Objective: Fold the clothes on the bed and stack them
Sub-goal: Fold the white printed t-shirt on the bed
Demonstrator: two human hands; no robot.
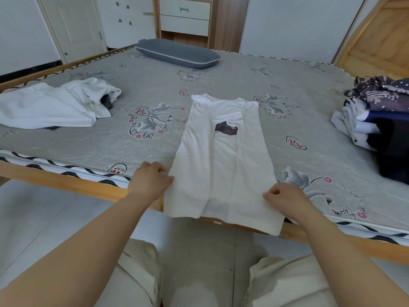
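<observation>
A white t-shirt (pixel 223 165) lies lengthwise on the bed (pixel 309 134), both sides folded inward into a narrow strip, with a dark print showing at the chest. Its hem hangs over the near bed edge. My left hand (pixel 150 180) pinches the strip's lower left edge. My right hand (pixel 285 200) pinches the lower right edge. A crumpled pile of white clothes (pixel 51 103) sits on the bed's left side. At the right edge rests a stack of folded clothes (pixel 376 116), white, navy and patterned dark.
A grey pillow (pixel 177 53) lies at the bed's far end. The wooden bed frame (pixel 66 182) runs along the near edge. White drawers (pixel 184 17) in a wooden unit stand behind the bed, a door (pixel 75 25) to the left.
</observation>
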